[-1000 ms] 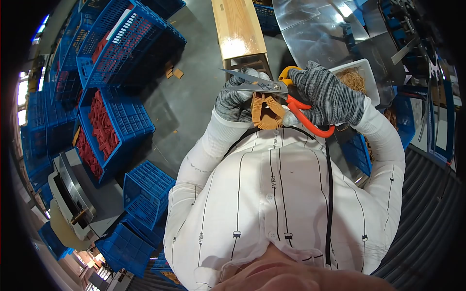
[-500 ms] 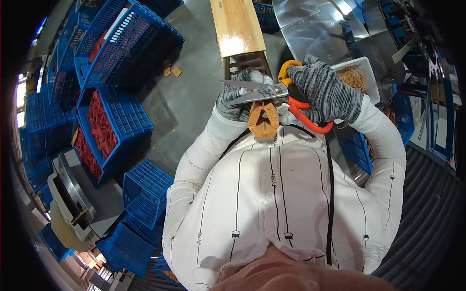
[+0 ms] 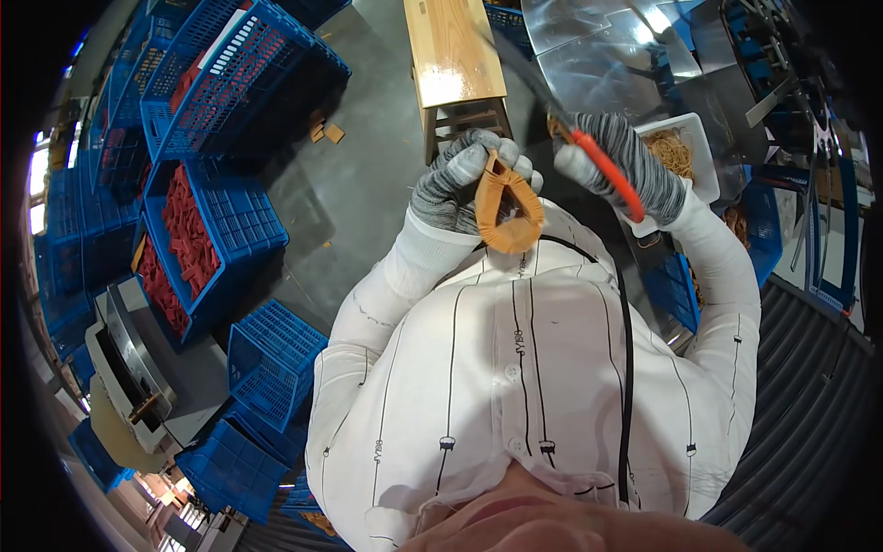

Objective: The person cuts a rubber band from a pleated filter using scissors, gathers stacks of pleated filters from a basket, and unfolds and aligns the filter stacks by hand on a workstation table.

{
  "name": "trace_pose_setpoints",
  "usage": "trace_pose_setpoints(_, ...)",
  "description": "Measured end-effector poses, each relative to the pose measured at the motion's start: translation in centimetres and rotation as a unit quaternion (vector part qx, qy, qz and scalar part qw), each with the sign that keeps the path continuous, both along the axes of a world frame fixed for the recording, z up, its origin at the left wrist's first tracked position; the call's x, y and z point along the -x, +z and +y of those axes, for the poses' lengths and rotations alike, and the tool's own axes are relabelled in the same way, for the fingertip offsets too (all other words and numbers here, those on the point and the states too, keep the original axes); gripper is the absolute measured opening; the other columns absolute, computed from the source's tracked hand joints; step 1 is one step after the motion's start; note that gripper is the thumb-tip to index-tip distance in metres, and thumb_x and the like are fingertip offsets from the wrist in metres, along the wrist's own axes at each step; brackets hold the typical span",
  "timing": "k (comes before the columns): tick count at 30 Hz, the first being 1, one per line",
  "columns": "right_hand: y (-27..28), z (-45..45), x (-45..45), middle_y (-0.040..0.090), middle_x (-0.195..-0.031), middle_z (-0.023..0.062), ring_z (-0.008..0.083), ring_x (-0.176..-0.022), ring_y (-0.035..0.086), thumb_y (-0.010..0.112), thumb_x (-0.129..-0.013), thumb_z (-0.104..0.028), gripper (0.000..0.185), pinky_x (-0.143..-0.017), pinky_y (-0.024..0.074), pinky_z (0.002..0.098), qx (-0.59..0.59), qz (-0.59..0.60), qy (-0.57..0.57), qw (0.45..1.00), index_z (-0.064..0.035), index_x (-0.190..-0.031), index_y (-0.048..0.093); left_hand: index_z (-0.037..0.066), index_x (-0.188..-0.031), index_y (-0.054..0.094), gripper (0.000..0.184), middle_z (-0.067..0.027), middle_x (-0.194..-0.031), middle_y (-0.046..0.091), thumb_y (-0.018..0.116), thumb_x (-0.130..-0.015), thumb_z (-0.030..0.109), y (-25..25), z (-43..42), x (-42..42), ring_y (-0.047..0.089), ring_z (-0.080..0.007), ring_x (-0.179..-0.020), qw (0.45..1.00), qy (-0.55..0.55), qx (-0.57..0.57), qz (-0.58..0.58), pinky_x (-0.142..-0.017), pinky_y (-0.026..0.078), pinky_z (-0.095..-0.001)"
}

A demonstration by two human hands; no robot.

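Observation:
My left hand [image 3: 460, 179], in a grey knitted glove with pale fingertips, pinches the narrow top of a tan, teardrop-shaped loop [image 3: 510, 216]. The loop has a ribbed rim and an opening through its middle; its material is unclear. To its right, my gloved right hand [image 3: 625, 161] grips scissors [image 3: 609, 173] by their handles, one red-orange. Their blades point up and away, smeared by motion, and stand apart from the loop. Part of the handles is hidden by the fingers.
A white tub [image 3: 704, 152] of tan bands or strings stands beyond my right wrist, near a shiny metal table [image 3: 589, 69]. A wooden bench [image 3: 452, 51] lies ahead. Blue crates [image 3: 244, 216], some with red pieces [image 3: 189, 235], are stacked at left; small tan blocks [image 3: 326, 133] lie on the floor.
The scissors have moved off the loop, rightward and up, and turned so the blades point away. The loop is tilted differently and shows more fully in my left hand.

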State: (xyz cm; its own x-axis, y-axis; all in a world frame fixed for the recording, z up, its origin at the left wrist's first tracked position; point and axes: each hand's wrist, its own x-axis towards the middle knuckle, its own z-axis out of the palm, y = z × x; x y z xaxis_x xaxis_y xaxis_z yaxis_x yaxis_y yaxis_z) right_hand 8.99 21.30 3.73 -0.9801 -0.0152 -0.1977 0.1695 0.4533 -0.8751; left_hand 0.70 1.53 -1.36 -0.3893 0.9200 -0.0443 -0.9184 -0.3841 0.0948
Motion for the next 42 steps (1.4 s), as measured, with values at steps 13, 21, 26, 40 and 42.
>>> trace_pose_setpoints(13,-1.6,0.0,-0.1,0.053,-0.058,0.0111,0.0188,-0.052,0.054,0.067,-0.079,-0.040,0.042,-0.051,0.0430,0.0315,-0.152,-0.006,-0.016,0.988,0.0008,-0.086,0.061,0.004,-0.101,0.052,0.023,-0.0116,-0.098,0.059,0.056,-0.085,0.021,1.7,-1.9,0.6,0.058,-0.0265,-0.098,0.965,0.086,0.226,0.104,-0.091,0.047,-0.0429)
trace_pose_setpoints(21,-3.6,-1.3,-0.2,0.058,-0.080,0.0132,0.0245,-0.071,0.058,0.069,-0.075,-0.035,0.056,-0.065,0.0465,0.0338,-0.129,0.087,-0.005,0.988,0.0016,-0.112,0.050,0.003,-0.099,0.058,0.021,-0.0127,-0.099,0.062,0.062,-0.082,0.015,1.7,-1.6,1.1,0.062,-0.0247,-0.089,0.961,0.123,0.237,0.076,-0.080,0.053,-0.0379)
trace_pose_setpoints(26,-4.0,-2.2,0.4,0.056,-0.098,0.0181,0.0301,-0.084,0.056,0.067,-0.072,-0.029,0.061,-0.079,0.0427,0.0376,-0.234,0.086,0.043,0.967,0.0022,-0.119,0.044,0.004,-0.099,0.058,0.019,-0.0119,-0.098,0.061,0.061,-0.082,0.013,1.3,-1.4,1.3,0.061,-0.0235,-0.092,0.958,0.121,0.251,0.071,-0.084,0.051,-0.0361)
trace_pose_setpoints(40,-3.8,-2.2,0.9,0.051,-0.058,0.0070,0.0158,-0.055,0.046,0.060,-0.082,-0.046,0.047,-0.054,0.0405,0.0293,0.086,-0.051,-0.123,0.987,0.0003,-0.076,0.059,0.004,-0.097,0.058,0.019,-0.0120,-0.095,0.062,0.062,-0.082,0.014,1.2,-1.6,2.1,0.062,-0.0234,-0.087,0.950,0.128,0.263,0.111,-0.080,0.053,-0.0372)
trace_pose_setpoints(42,-3.4,-1.7,1.1,0.050,-0.057,0.0048,0.0134,-0.055,0.045,0.060,-0.082,-0.047,0.049,-0.053,0.0399,0.0292,0.006,-0.079,-0.134,0.988,0.0003,-0.072,0.059,0.004,-0.097,0.058,0.018,-0.0122,-0.094,0.062,0.062,-0.082,0.013,1.5,-1.5,2.0,0.063,-0.0238,-0.085,0.941,0.150,0.273,0.131,-0.079,0.053,-0.0375)
